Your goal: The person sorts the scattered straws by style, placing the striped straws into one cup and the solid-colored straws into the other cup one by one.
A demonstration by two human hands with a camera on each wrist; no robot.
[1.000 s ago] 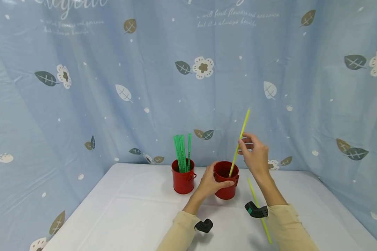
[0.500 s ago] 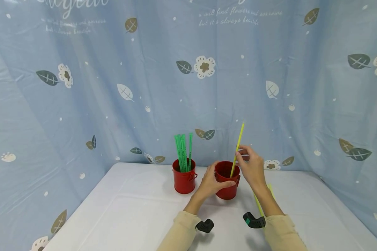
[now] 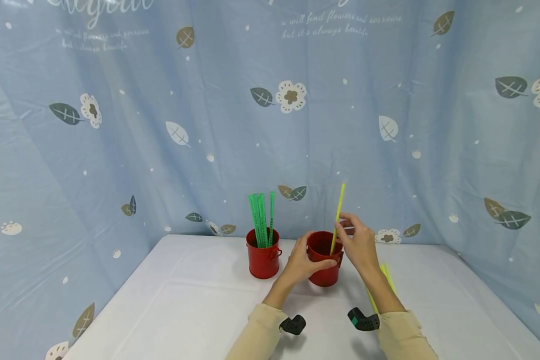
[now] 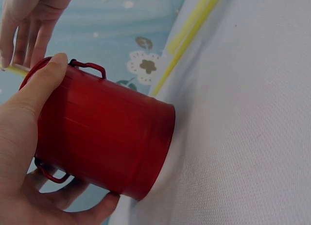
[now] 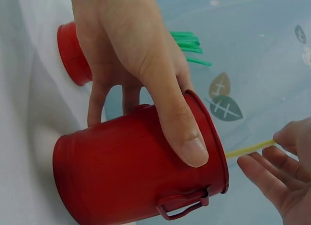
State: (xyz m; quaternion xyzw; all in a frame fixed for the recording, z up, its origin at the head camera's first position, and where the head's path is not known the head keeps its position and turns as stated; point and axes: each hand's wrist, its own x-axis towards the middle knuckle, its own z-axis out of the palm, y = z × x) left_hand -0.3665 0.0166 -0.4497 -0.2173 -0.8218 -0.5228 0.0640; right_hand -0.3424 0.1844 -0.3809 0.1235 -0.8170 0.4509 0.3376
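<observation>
Gripped by my left hand point(image 3: 300, 261) is a red metal bucket point(image 3: 325, 275) with small side handles, upright on the table. Its thumb lies across the near side and the fingers curl round the far side, as the left wrist view shows. My right hand point(image 3: 359, 244) pinches a thin yellow straw point(image 3: 340, 202) above the rim. The straw's lower end is inside the bucket, leaning slightly right. To the left, a second red bucket point(image 3: 263, 262) holds several green straws point(image 3: 262, 220); neither hand touches it.
A few loose yellow straws point(image 3: 388, 278) lie on the white table point(image 3: 198, 310) to the right, partly hidden by the right forearm. A blue patterned curtain point(image 3: 225, 125) hangs behind the table.
My right hand has moved down and slightly left, lowering the yellow straw further into the bucket. My left hand keeps its grip on the bucket, which stays in place.
</observation>
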